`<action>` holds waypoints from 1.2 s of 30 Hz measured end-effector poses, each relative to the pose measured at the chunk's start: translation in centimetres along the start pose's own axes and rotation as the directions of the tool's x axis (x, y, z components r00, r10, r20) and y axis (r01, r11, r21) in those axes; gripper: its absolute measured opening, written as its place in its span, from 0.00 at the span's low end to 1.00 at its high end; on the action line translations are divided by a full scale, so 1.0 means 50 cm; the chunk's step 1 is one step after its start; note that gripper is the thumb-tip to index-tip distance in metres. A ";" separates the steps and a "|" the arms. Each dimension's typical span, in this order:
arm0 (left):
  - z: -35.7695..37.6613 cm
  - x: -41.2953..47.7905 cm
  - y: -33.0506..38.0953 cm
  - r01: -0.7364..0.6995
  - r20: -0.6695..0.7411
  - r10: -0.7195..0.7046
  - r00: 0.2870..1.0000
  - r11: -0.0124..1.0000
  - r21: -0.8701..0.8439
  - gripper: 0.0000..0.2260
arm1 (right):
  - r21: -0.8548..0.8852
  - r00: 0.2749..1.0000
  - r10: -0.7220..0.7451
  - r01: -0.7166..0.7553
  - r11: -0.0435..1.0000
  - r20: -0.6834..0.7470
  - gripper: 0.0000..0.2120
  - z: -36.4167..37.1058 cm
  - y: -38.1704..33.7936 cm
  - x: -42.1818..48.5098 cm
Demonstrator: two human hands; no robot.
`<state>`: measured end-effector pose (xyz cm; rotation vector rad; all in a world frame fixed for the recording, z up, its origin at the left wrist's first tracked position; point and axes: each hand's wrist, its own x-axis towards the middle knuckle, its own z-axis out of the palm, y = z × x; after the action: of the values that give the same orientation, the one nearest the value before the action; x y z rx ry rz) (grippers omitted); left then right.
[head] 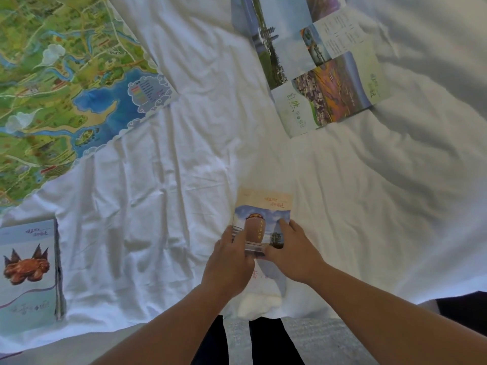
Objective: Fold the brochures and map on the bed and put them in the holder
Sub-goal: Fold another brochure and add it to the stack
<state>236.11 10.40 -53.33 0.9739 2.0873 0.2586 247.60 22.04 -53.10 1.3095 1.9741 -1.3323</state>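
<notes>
At six o'clock on bedsheet (184, 167), jar brochure (263, 219), gripped at left edge by curled left hand (229, 262), pinched at right by right hand (295, 255), thumb against fingers. Map (60, 88) spread at ten o'clock, unfolded brochure (324, 75) at one, crab brochure (29, 272) at eight.

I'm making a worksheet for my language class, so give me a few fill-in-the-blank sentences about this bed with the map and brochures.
1. The middle brochure, held by the left hand and right hand, lies on a ____ sheet.
2. The map lies spread open at the far ____.
3. The near-left brochure pictures an orange ____.
4. The far-right brochure lies ____, its panels spread flat.

Missing words: white; left; crab; unfolded.
</notes>
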 end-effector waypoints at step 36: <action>-0.470 -0.441 -0.272 0.010 -0.469 -0.122 0.875 0.972 -0.233 0.11 | 0.277 0.893 -0.421 0.450 0.849 -0.158 0.16 0.191 -0.603 -0.366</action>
<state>219.66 -11.43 -31.50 0.7485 2.4645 0.7514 228.47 2.19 -29.15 1.0952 2.2930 -1.8887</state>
